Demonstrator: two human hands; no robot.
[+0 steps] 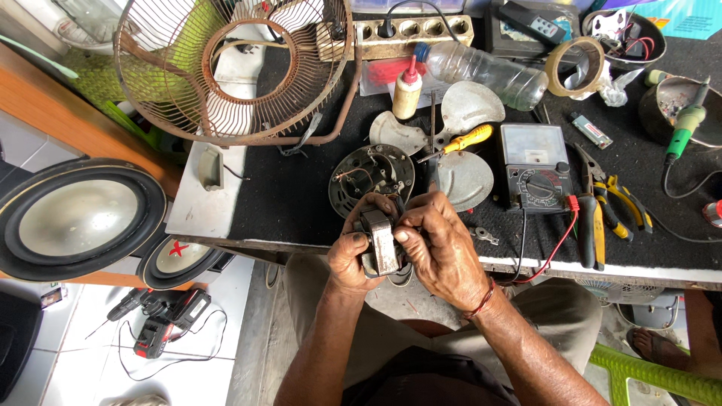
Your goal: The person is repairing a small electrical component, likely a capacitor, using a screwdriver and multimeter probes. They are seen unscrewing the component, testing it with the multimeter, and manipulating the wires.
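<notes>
Both hands hold a small grey metal motor stator [381, 242] just in front of the bench edge, over my lap. My left hand [350, 257] cups it from the left and below. My right hand [438, 246] grips it from the right, thumb pressed on its face. Thin wires run from the part up between my fingers. On the black bench mat just beyond lies a round motor housing [370, 176] with coils showing.
A rusty fan guard [226, 71] leans at the back left. A grey fan blade [462, 146], yellow screwdriver [465, 140], analogue multimeter [535, 167] with red and black leads, pliers [602, 210], plastic bottle [489, 71], tape roll [574, 66] and soldering iron [688, 120] crowd the bench. Speakers [79, 218] and a cordless drill [162, 319] sit at the left.
</notes>
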